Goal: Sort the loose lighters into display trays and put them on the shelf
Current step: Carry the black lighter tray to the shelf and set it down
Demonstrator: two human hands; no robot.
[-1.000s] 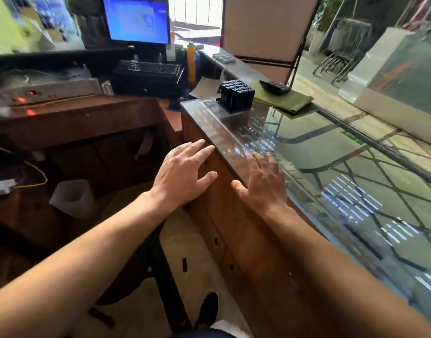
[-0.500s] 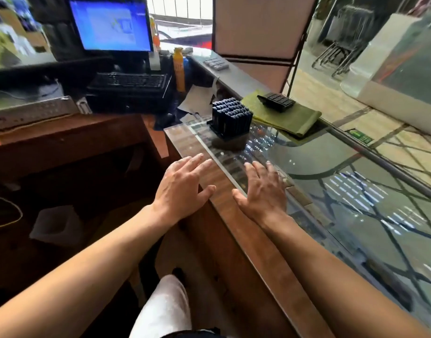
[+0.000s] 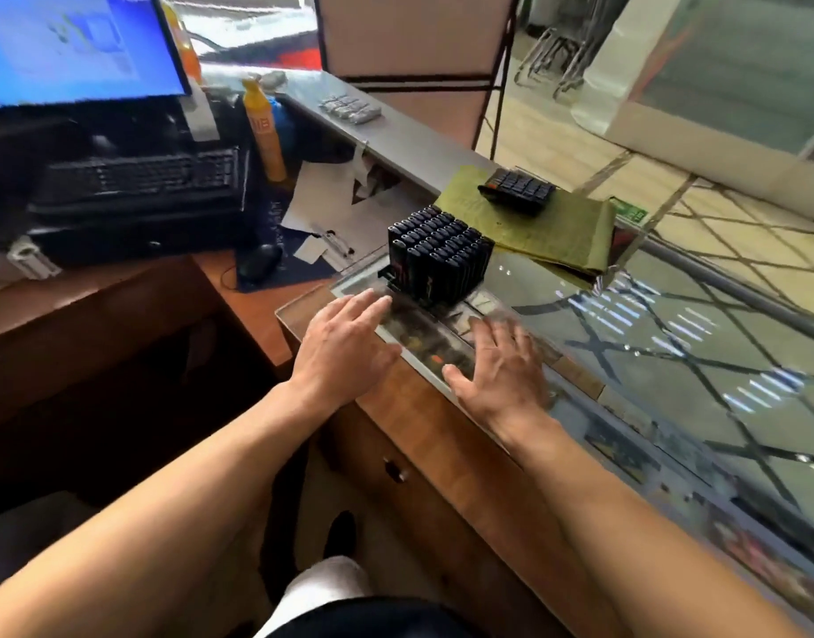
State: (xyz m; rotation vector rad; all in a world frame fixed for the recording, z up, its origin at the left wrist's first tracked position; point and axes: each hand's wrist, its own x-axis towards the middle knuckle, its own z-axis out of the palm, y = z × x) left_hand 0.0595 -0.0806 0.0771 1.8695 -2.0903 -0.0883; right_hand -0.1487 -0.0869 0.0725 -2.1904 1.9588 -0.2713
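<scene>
Lighters: a full block of dark lighters (image 3: 439, 257) stands upright in its display tray on the glass tabletop (image 3: 672, 324), just beyond both hands.
Left hand: the left hand (image 3: 345, 347) is spread flat with straight fingers and holds nothing; its fingertips (image 3: 377, 302) lie close to the near left corner of the block, contact uncertain because of blur.
Right hand: the right hand (image 3: 502, 366) is likewise wide and empty, fingers fanned over the glass near the block's near right side, not touching it as far as can be seen.
Second tray: a smaller dark tray of lighters (image 3: 518, 192) rests on a green cloth (image 3: 548, 227) behind the block, well apart from the hands.
Surroundings: a yellow bottle (image 3: 263, 131), a keyboard (image 3: 143, 175) and a monitor (image 3: 74, 43) sit to the left rear; loose papers (image 3: 322, 200) lie between them and the block.
Step in hand (judgement): reaching in to take the filled tray from both sides.
Doing it well: set the palms against opposite faces low down, at the tray's base rather than the lighter tops, press evenly, and lift level so that no row tips out; the glass is probably slick, so avoid sliding the tray towards the edge.
Risk: a one-sided squeeze may splay the outer rows.
</scene>
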